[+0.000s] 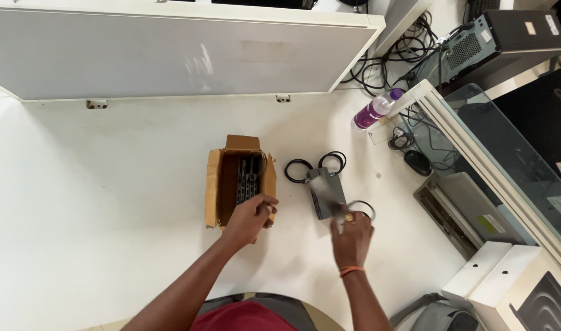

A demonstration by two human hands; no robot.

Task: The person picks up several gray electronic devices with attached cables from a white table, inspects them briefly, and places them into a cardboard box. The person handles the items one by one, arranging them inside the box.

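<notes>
An open brown cardboard box [219, 184] lies on the white desk [109, 202], with dark flat devices standing inside it. My left hand [251, 216] rests on the box's near right edge, fingers curled over the flap. My right hand [351, 236] holds the near end of a grey flat device [326, 191] that lies just right of the box; the device looks blurred. Black coiled cables [299, 170] lie beside its far end, and another coil [364, 208] sits by my right hand.
A white partition panel [170, 55] bounds the desk at the back. A clear bottle with a purple label [372, 111] lies at the right rear. A glass divider [476, 141], a black mouse [419, 162], a computer tower [501, 43], tangled cables and white boxes [495, 276] stand to the right.
</notes>
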